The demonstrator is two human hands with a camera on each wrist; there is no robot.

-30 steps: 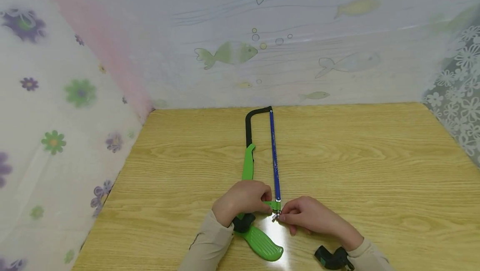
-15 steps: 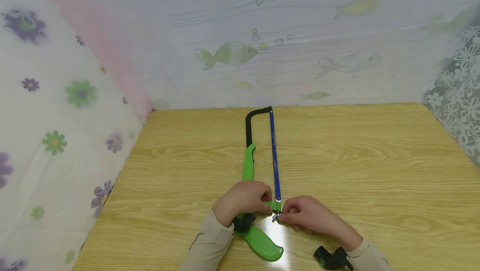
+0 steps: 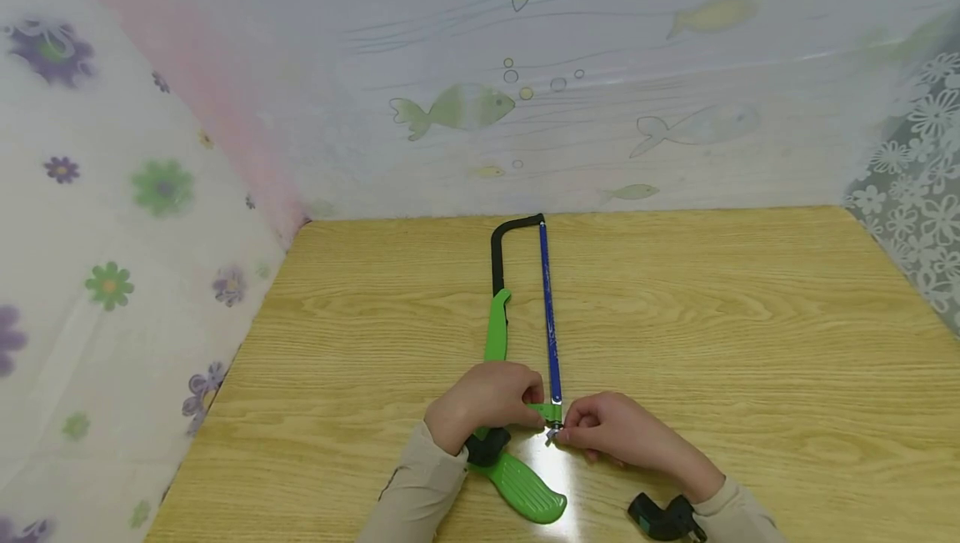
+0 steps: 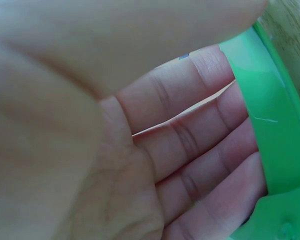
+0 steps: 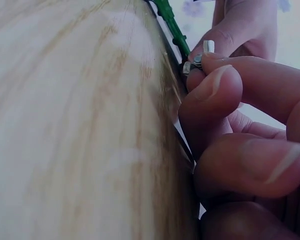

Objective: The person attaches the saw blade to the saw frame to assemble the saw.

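A hacksaw with a green handle, black front frame and blue blade lies on the wooden table, its handle toward me. My left hand grips the green frame just above the handle; in the left wrist view its fingers curl against the green part. At the near end of the blade, my right hand pinches a small metal wing nut between thumb and index finger. The right wrist view shows the wing nut at those fingertips, with the left hand behind it.
The wooden table extends to both sides. A fish-patterned sheet hangs at its back edge and a flowered sheet along the left. Black devices sit at both wrists.
The wing nut has turned slightly under the right fingers, and the lower right fingers have drawn in a little. The left hand and the hacksaw have stayed put.
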